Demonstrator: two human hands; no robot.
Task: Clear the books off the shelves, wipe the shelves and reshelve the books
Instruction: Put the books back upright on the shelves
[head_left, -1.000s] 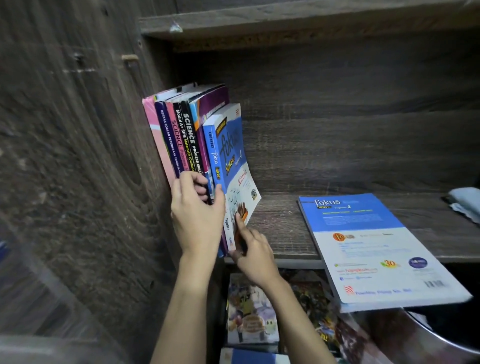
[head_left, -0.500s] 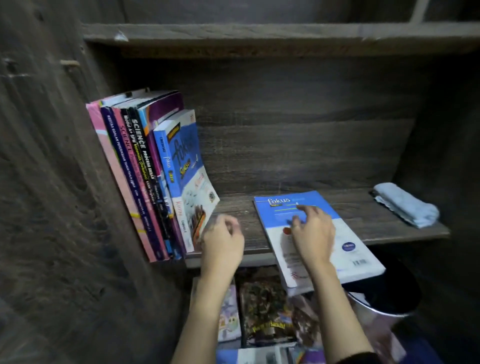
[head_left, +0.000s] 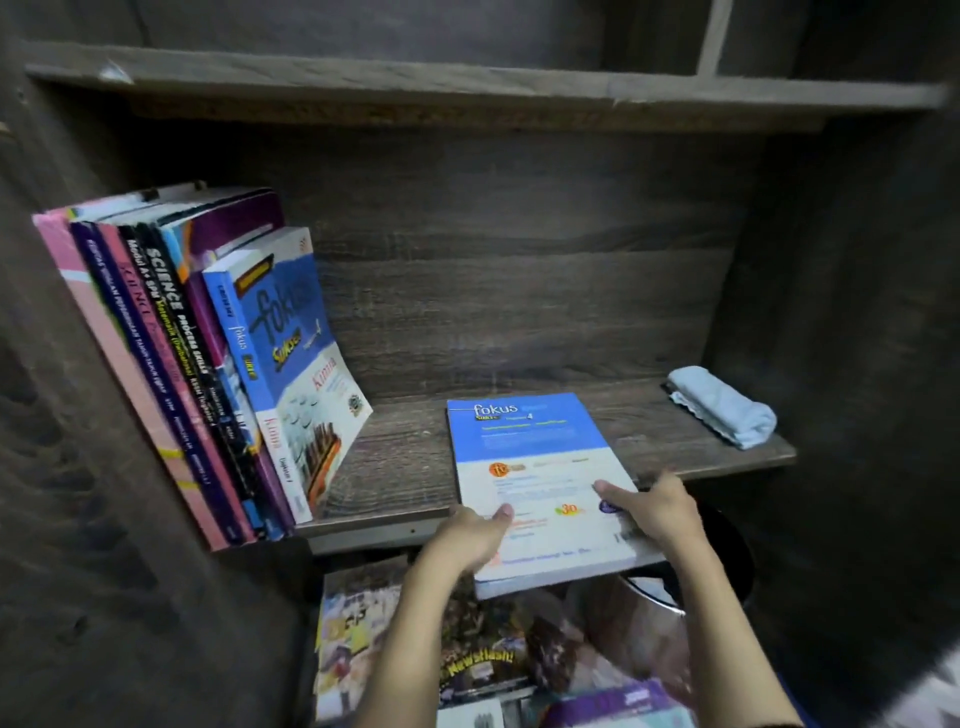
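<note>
A blue and white Fokus book (head_left: 535, 467) lies flat on the wooden shelf (head_left: 405, 467), its near end jutting over the front edge. My left hand (head_left: 470, 535) grips its near left edge, thumb on the cover. My right hand (head_left: 654, 506) holds its near right edge, thumb on top. Several books (head_left: 171, 364) stand leaning against the left wall, the outermost another blue Fokus book (head_left: 291, 353). A folded light blue cloth (head_left: 722, 405) rests at the shelf's right end.
Magazines and books (head_left: 467, 660) lie in a pile below the shelf. A dark round bin with a metal rim (head_left: 717, 571) stands under the shelf's right side. Another shelf board (head_left: 467, 88) runs overhead. A dark side wall (head_left: 857, 364) closes the right.
Both hands left the standing books and moved right to the flat Fokus book. They now hold its near edges. The camera view swung right and pulled back.
</note>
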